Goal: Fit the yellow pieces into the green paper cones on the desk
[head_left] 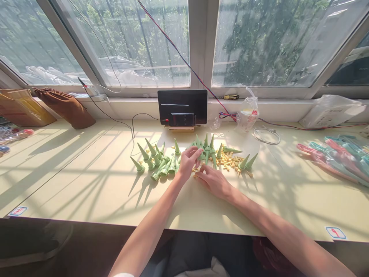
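Note:
My left hand (188, 161) is closed around a green plastic cone (201, 154) in the middle of the table. Just to its right, my right hand (215, 181) rests low over the tabletop with its fingers curled together. Small yellow pieces lie by its fingertips; whether one is pinched there is hidden. More green cones (171, 165) stand or lie in a cluster left of my hands. Others, such as an upright green cone (250, 162), stand to the right. Around these is a loose pile of small yellow plastic pieces (229, 161).
A tablet (183, 102) and a phone (181, 119) lean on a stand behind the cones. At the back right are a plastic cup (248, 113) and a coiled white cable (266, 136). Pink and teal bagged items (334, 154) lie far right; a brown pouch (67, 107) sits back left.

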### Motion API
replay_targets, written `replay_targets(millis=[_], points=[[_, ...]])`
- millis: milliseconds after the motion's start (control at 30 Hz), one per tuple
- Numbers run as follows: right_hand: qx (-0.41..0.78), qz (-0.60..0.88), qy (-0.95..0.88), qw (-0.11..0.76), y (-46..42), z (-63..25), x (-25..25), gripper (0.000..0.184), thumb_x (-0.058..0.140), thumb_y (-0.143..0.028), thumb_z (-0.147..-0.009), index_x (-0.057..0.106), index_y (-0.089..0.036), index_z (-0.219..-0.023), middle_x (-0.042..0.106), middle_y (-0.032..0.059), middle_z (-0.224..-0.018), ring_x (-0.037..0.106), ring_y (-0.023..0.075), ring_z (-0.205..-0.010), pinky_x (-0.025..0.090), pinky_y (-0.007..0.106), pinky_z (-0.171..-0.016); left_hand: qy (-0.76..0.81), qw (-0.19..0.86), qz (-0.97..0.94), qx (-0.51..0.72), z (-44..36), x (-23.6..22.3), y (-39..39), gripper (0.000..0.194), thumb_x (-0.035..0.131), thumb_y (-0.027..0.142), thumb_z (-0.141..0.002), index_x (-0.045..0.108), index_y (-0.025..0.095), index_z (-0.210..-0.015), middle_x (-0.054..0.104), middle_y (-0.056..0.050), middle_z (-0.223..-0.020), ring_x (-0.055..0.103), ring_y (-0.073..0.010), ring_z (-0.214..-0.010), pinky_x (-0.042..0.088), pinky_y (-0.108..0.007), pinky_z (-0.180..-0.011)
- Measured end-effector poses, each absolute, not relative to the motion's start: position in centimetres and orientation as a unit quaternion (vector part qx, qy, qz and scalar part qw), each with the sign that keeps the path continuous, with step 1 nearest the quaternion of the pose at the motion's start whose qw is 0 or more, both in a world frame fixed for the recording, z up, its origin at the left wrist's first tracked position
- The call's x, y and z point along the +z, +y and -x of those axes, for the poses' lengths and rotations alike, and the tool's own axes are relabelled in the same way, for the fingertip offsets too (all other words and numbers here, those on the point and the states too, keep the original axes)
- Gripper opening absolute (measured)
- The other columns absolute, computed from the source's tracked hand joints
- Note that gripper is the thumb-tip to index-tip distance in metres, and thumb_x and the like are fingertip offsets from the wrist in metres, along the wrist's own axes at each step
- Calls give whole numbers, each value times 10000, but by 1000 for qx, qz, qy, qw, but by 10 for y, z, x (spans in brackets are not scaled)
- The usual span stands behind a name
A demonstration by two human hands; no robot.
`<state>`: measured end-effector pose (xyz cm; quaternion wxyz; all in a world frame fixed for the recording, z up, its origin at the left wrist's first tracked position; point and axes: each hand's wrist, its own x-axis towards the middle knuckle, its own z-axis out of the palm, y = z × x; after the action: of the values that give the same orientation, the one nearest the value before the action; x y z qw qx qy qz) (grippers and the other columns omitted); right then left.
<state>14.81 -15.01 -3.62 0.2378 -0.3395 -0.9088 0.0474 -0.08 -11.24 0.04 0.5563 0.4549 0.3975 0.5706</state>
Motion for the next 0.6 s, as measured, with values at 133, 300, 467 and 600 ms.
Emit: replay_targets(millis=[133, 300, 467, 600], points=[[64, 336, -907, 244, -149, -148, -38, 221, 400, -215, -1013, 620, -206, -1036, 606, 90, -1010, 557, 206, -852, 346, 278, -583, 399, 550, -465, 567, 1, 1, -113, 352, 766, 457, -739, 573, 169, -801, 644, -3, -789, 337, -7, -353, 271, -230, -338], [88, 331, -900, 270, -149, -148, -40, 164, 454, -170, -975, 613, -208, -987, 619, 89, -1011, 574, 215, -857, 385, 285, -599, 406, 553, -464, 560, 1, 2, -114, 354, 772, 455, -728, 569, 172, -788, 652, -5, -810, 323, -5, -353, 271, -232, -335], [93, 327, -897, 284, -149, -148, -38, 146, 459, -144, -935, 582, -209, -980, 622, 89, -1017, 578, 216, -857, 414, 295, -609, 408, 552, -469, 556, 0, 2, -114, 370, 777, 463, -723, 547, 173, -739, 635, 7, -762, 350, -13, -364, 283, -231, -348], [102, 333, -890, 294, -148, -148, -39, 98, 475, -135, -904, 537, -208, -923, 608, 77, -969, 548, 186, -736, 377, 282, -570, 417, 549, -468, 553, 0, 4, -115, 374, 780, 464, -719, 545, 173, -736, 639, 2, -764, 360, -17, -358, 283, -236, -349]])
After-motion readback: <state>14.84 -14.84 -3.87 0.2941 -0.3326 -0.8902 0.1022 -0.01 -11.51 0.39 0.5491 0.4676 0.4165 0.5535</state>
